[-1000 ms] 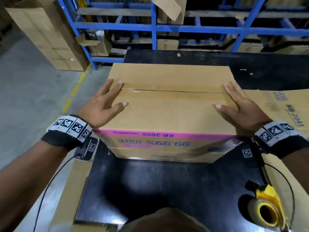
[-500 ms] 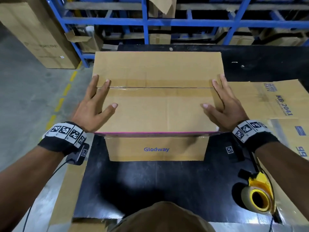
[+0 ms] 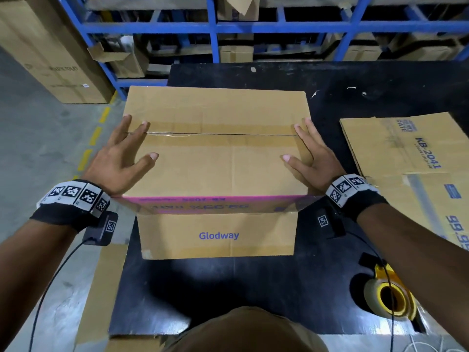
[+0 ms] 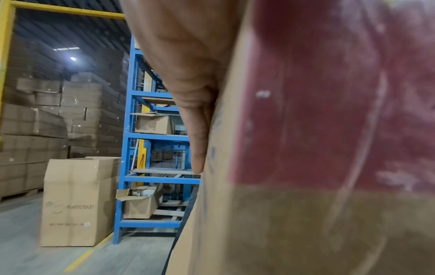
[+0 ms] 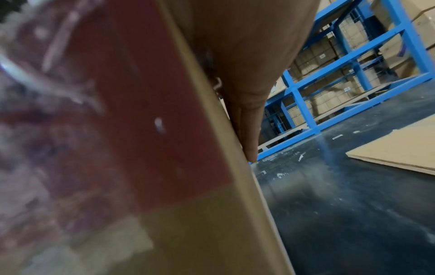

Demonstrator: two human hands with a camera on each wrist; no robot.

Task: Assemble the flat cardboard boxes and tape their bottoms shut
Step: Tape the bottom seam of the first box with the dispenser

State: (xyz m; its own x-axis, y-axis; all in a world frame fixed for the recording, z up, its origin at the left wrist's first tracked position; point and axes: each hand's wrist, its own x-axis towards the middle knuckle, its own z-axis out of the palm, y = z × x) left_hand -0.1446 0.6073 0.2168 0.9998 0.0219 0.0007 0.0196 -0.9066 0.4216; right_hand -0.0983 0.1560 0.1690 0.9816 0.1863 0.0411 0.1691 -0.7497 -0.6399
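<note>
An assembled cardboard box (image 3: 218,161) stands bottom-up on the black table (image 3: 253,288), its two bottom flaps meeting at a taped seam (image 3: 218,134). A loose flap printed "Glodway" (image 3: 218,236) lies flat toward me. My left hand (image 3: 121,158) presses the box's left edge with straight, spread fingers; in the left wrist view its fingers (image 4: 195,130) lie flat along the box side (image 4: 306,167). My right hand (image 3: 309,158) presses the right edge the same way, its fingers (image 5: 247,121) flat against the box wall (image 5: 164,148).
A yellow tape dispenser (image 3: 388,295) sits at the table's near right. Flat printed cardboard blanks (image 3: 411,158) lie to the right. Blue shelving (image 3: 210,26) with boxes stands behind the table. A tall carton (image 3: 50,54) stands on the floor at left.
The box has tipped back level, so its printed front face is less visible and the Glodway flap shows. Both hands stay pressed on its two ends.
</note>
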